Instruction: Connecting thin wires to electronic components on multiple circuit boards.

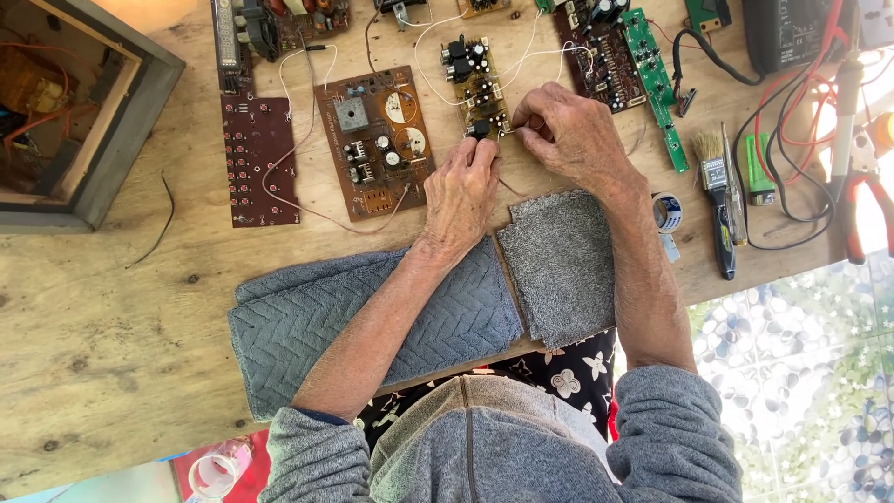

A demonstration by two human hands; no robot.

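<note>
Big wooden table (112, 307), grey towel (372, 317) under the forearms, and the small circuit board (480, 88) sits top centre among other boards. Left hand (463, 191) is pinched on a black part (479, 129) at the board's near edge, right hand (568, 130) curled close beside it, so I'd say keep wrists planted and pull straight, no twisting.

This was a small electronics repair workshop, set up on a rough wooden table (112, 307). Around the large brown circuit board (375, 140) at the table's far side lay more boards, joined by thin white wires. To the right of it were a brush (715, 177), a roll of tape (667, 211), red-handled pliers (861, 210) and a black meter (787, 33) with red and black leads. To its left stood an opened wooden box (84, 112) with parts inside.
</note>
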